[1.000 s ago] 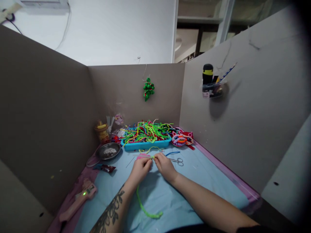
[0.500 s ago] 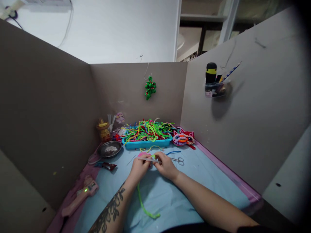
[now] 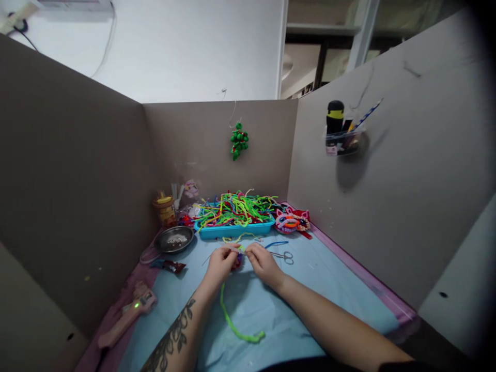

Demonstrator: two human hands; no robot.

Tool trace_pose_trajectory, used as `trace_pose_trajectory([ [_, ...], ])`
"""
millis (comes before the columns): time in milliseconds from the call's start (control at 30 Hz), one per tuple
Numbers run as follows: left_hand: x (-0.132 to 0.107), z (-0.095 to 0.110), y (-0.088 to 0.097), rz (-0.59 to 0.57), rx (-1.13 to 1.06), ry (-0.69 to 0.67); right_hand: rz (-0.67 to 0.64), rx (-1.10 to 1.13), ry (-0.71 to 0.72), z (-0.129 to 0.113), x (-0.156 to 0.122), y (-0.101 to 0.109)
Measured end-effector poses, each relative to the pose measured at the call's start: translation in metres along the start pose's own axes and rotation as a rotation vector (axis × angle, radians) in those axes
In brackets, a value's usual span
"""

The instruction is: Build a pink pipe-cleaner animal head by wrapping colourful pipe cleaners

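Note:
Over the middle of the blue cloth, my left hand is closed on a small purple-and-red yarn piece, mostly hidden by the fingers. My right hand pinches close beside it, its fingertips at the end of a slim pale stick that spans the gap between both hands. A bit of bright green yarn shows at the stick. From under my left hand a fluffy green strand hangs down and curls rightward on the cloth.
A blue tray heaped with colourful yarn stands behind my hands. Scissors lie right, below a blue strand. A metal bowl of small white bits, a brown packet and a pink glue gun are left. Partitions enclose three sides.
The yarn piece has turned between my fingers, its pink part no longer showing. My right hand has shifted slightly, and less of the stick shows. The hanging strand's tail has swung right.

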State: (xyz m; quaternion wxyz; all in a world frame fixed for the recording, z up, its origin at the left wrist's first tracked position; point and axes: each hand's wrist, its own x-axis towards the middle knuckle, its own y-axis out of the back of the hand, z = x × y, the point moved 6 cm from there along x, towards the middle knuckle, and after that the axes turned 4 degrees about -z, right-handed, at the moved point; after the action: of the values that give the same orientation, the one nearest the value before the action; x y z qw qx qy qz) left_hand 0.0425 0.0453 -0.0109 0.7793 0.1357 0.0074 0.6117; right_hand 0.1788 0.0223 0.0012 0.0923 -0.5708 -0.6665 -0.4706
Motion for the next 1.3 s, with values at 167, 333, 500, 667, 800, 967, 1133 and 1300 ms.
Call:
trace_pose_trajectory([
  [167, -0.001, 0.003, -0.004, -0.037, 0.035, -0.043, 0.022, 0.063, -0.118, 0.013, -0.001, -0.001],
  [333, -0.004, 0.008, -0.002, -0.020, 0.224, -0.107, -0.088, 0.338, -0.265, 0.017, 0.000, -0.011],
  [500, -0.007, 0.016, -0.003, -0.009, 0.393, -0.165, -0.099, 0.425, -0.302, 0.015, 0.003, -0.010],
  [667, -0.008, 0.019, -0.003, -0.027, 0.411, -0.166, -0.040, 0.329, -0.311, 0.019, 0.001, -0.007],
  [800, -0.005, 0.014, -0.005, -0.069, 0.308, -0.175, 0.025, 0.128, -0.278, 0.019, -0.004, -0.003],
  [967, 0.000, 0.001, -0.006, -0.139, 0.151, -0.069, 0.000, 0.007, -0.135, 0.013, -0.005, -0.003],
  [1133, 0.001, -0.007, -0.009, -0.214, 0.048, 0.014, 0.009, -0.066, -0.076, 0.009, -0.004, -0.002],
  [1300, -0.002, -0.007, -0.010, -0.192, -0.008, 0.043, 0.028, -0.151, -0.010, -0.001, -0.003, 0.001],
])
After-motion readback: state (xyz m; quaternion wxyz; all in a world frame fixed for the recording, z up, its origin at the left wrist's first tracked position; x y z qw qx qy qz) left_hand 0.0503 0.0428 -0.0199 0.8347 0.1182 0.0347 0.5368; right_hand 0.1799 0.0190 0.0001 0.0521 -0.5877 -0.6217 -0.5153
